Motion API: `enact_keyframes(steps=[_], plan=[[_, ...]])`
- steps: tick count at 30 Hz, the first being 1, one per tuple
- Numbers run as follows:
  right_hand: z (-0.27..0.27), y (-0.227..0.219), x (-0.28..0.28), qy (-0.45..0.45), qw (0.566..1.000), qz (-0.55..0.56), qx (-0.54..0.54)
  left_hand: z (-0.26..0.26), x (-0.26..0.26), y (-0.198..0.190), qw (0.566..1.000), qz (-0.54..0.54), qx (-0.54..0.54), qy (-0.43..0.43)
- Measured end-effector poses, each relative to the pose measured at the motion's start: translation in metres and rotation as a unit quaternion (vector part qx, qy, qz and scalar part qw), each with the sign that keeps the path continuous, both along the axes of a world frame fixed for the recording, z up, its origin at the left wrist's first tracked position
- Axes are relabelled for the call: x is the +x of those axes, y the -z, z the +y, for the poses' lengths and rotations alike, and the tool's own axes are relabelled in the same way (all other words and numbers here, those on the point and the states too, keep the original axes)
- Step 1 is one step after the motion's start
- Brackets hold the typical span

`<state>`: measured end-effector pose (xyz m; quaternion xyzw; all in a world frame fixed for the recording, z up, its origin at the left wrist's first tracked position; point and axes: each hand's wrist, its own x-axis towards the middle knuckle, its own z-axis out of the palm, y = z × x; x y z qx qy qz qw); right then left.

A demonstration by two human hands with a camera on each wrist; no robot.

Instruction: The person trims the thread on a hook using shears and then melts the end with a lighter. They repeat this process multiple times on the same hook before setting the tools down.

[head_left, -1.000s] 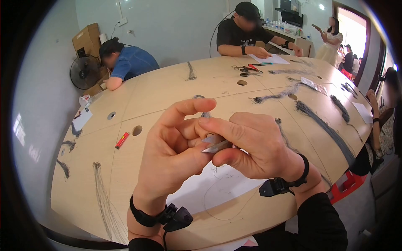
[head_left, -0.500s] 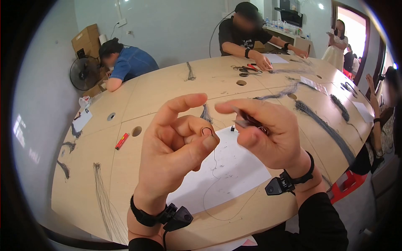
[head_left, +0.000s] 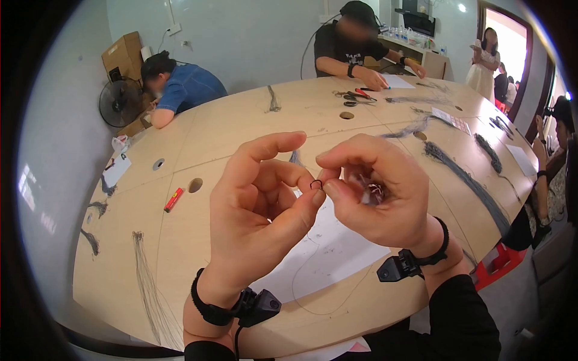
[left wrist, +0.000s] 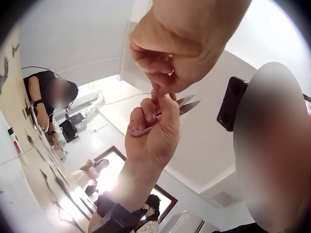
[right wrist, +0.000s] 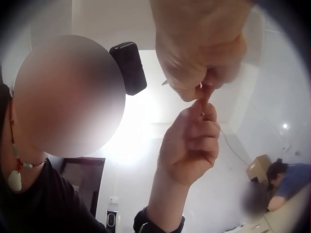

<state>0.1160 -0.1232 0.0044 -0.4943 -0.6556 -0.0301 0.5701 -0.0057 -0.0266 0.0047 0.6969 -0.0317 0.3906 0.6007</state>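
The right hand (head_left: 397,183) has been brought in against the left hand (head_left: 253,216) since half a second ago, when a gap was seen between them. The small dark loop (head_left: 316,180) is now held up above the white sheet (head_left: 325,256), pinched by the left thumb and forefinger and met by the right fingertips. Small scissors (left wrist: 190,107) are kept in the curled right hand, their blades pointed past its thumb in the left wrist view. Both hands are raised off the bench (head_left: 198,132), between its near edge and the far bundles; a red lighter (head_left: 174,200) is passed well apart on the left, and a long grey bundle (head_left: 468,179) is laid toward the right edge. A thin thread (head_left: 325,314) is curved beyond the sheet, near that front edge. The loop's lower part is hidden by fingertips, and whether it is joined to the thread cannot be told. In the head view the scissors are mostly covered by fingers and blurred; both sleeves are cut off below.
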Motion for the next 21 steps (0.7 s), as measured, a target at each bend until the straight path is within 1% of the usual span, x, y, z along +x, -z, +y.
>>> enact_keyframes(steps=[2,4,7,9,11,13,15,17,19,21], plan=[[0.006,0.006,-0.002,-0.014,0.999,0.036,0.037,0.0,0.0,0.001,1.0,0.006,0.004,0.001],[0.007,0.01,-0.003,-0.022,0.998,0.051,0.035,0.0,0.0,0.0,1.0,0.011,0.011,0.002],[0.008,0.01,-0.004,-0.032,0.996,0.071,0.036,0.0,0.0,0.0,1.0,0.014,-0.015,0.012],[0.006,0.006,-0.001,-0.031,0.996,0.076,0.039,0.002,0.0,0.0,0.998,0.002,-0.042,0.036],[0.0,-0.001,0.005,-0.012,0.996,-0.081,0.027,0.002,-0.001,-0.001,0.998,0.006,-0.051,0.04],[0.001,0.0,0.005,-0.017,0.997,-0.068,0.036,0.002,-0.001,-0.003,0.997,0.007,-0.06,0.043],[0.0,0.0,0.004,-0.021,0.998,-0.05,0.043,0.001,-0.001,-0.003,0.998,0.014,-0.056,0.02],[-0.001,-0.003,0.002,-0.015,0.998,-0.054,0.025,0.002,0.002,0.0,0.999,0.003,-0.049,0.023],[0.001,-0.001,0.003,-0.021,0.997,-0.067,0.033,0.002,0.002,0.002,0.999,-0.006,-0.043,0.025],[0.001,0.001,0.003,-0.025,0.996,-0.079,0.04,0.003,0.002,0.003,0.999,0.019,-0.021,0.022]])
